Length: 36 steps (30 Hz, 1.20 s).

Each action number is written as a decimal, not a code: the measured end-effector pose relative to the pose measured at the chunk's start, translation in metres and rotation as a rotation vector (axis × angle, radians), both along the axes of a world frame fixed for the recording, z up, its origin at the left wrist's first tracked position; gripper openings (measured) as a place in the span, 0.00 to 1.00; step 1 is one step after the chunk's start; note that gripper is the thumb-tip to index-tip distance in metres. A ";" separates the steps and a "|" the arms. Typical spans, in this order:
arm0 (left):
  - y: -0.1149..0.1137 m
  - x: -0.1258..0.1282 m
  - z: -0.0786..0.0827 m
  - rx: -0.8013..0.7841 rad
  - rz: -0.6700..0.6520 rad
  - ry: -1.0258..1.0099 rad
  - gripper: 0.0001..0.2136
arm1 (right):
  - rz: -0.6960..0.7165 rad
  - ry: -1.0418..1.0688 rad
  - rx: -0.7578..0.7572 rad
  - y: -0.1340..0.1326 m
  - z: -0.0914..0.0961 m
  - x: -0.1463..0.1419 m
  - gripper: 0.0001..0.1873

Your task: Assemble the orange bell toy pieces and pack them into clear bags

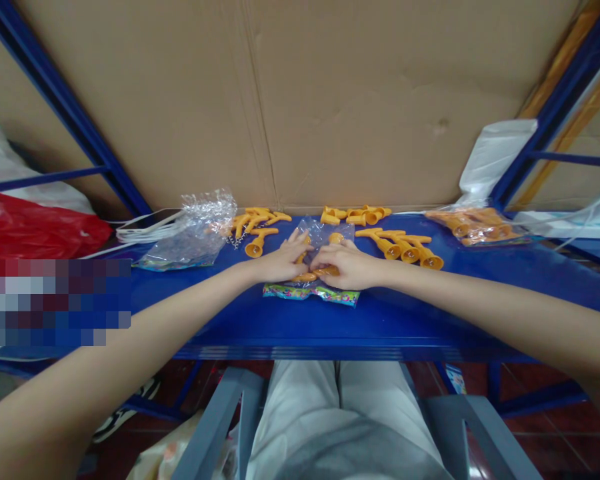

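Note:
A clear plastic bag with a colourful printed strip along its near edge lies flat on the blue table, holding several orange plastic pieces. My left hand grips the bag's left side, its fingers bent over the pieces. On the right side, my right hand has its fingers curled down onto the bag and the orange pieces; its fingertips are partly hidden. Just right of the bag lie several orange cone-ended pieces. To the left is another cone-ended piece, near branching orange pieces.
More orange cups lie behind the bag. Clear bags and white cables are at left, a filled bag and power strip at right. A cardboard wall closes the back; blue posts flank it.

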<state>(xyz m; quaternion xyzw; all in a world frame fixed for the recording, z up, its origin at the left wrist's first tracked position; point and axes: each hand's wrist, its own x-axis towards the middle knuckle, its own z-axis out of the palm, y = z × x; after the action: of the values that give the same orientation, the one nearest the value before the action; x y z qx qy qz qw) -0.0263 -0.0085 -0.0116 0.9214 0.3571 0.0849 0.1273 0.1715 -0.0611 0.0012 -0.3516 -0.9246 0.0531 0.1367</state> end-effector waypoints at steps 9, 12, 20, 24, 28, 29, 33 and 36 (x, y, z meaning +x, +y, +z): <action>-0.024 0.004 0.002 0.144 0.067 0.197 0.24 | 0.024 0.048 -0.009 0.005 -0.005 -0.004 0.08; -0.027 0.006 0.004 0.170 0.068 0.236 0.25 | 0.030 0.071 -0.006 0.006 -0.008 -0.005 0.08; -0.030 0.010 0.010 0.192 0.051 0.307 0.28 | 0.090 0.125 -0.060 0.010 -0.008 -0.005 0.14; -0.031 0.011 0.013 0.201 0.031 0.328 0.29 | 0.164 0.138 -0.061 0.013 -0.006 -0.006 0.16; -0.032 0.009 0.019 0.191 0.013 0.347 0.27 | 0.200 0.142 -0.076 0.014 -0.004 -0.002 0.12; -0.033 0.008 0.021 0.182 0.015 0.346 0.27 | 0.199 0.141 -0.073 0.013 -0.004 0.000 0.11; -0.038 0.004 0.020 0.210 -0.045 0.220 0.27 | 0.156 0.146 -0.034 0.009 -0.003 0.008 0.08; -0.042 0.006 0.013 0.214 -0.160 0.034 0.19 | 0.125 0.130 -0.015 0.006 -0.002 0.013 0.07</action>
<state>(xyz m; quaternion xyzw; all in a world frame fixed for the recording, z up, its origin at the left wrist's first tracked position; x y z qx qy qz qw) -0.0199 -0.0507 0.0018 0.9566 0.2734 0.0968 0.0285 0.1842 -0.0553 -0.0009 -0.2899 -0.9336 0.0909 0.1901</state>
